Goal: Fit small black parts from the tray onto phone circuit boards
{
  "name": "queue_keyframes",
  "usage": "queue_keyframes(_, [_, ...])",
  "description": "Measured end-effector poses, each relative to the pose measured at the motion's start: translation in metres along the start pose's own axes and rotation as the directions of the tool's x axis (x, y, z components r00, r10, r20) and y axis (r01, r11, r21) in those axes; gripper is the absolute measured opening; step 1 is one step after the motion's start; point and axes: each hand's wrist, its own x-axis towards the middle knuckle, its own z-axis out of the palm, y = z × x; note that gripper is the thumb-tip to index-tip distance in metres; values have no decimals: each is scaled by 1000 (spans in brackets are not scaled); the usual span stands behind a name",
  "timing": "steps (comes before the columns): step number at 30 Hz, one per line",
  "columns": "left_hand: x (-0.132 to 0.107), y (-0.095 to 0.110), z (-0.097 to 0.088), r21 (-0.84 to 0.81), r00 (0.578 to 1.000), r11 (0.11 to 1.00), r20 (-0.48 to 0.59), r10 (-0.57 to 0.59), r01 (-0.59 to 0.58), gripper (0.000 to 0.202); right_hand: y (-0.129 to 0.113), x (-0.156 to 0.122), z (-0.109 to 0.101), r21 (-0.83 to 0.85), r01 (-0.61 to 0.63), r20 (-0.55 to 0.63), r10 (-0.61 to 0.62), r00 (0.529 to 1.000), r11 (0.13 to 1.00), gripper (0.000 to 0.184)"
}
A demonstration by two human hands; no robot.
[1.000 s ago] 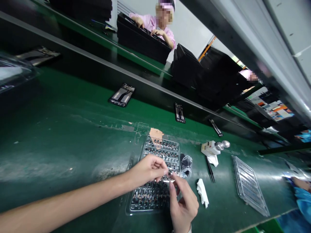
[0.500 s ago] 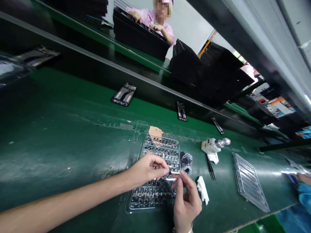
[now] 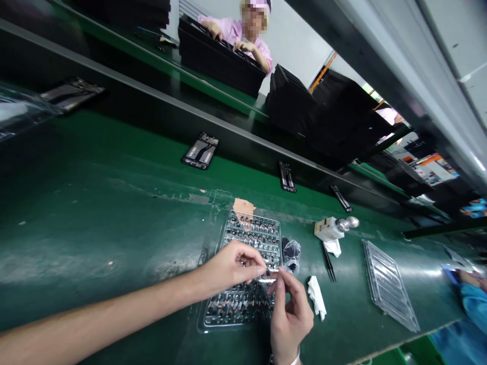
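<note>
The fingers (image 3: 259, 270) of the left hand (image 3: 230, 266) and of the right hand (image 3: 291, 314) are pinched narrow, tip to tip, both holding one small part (image 3: 271, 274). The part is just above a clear tray (image 3: 253, 230) filled with rows of small dark pieces. The tray lies flat on the green surface (image 3: 114, 218), in front of the person. Touching the tray's right edge is a crumpled clear bag (image 3: 291, 252). Further right lie a white cloth (image 3: 317, 298), black tweezers (image 3: 329, 264), a white bottle (image 3: 332, 229) on its side, and an empty tray (image 3: 390, 284). Beyond, three phone frames (image 3: 201, 151) lie well apart on a belt. At a far bench, another person's sleeve (image 3: 232, 31) is pink.
</note>
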Motion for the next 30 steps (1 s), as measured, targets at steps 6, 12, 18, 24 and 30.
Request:
queue_keyframes(6, [-1,2,0,-6,1000,1000,10,3,-3,16,2,0,-1,-21,4,8,-4,1000,1000,21])
queue_keyframes(12, [-3,4,0,-3,1000,1000,14,8,-8,16,1,-1,0,-28,52,-8,-52,999,998,27])
queue_keyframes(18, [-2,7,2,-9,1000,1000,9,-2,2,14,-2,2,-2,-15,311,64,-310,949,950,46])
queue_keyframes(24, [-1,6,2,-35,1000,999,8,-4,4,15,0,2,-3,-42,299,80,-295,952,953,42])
queue_keyframes(30, [-2,3,0,-44,1000,999,21,11,-10,14,-1,3,-3,-56,212,36,-210,977,976,26])
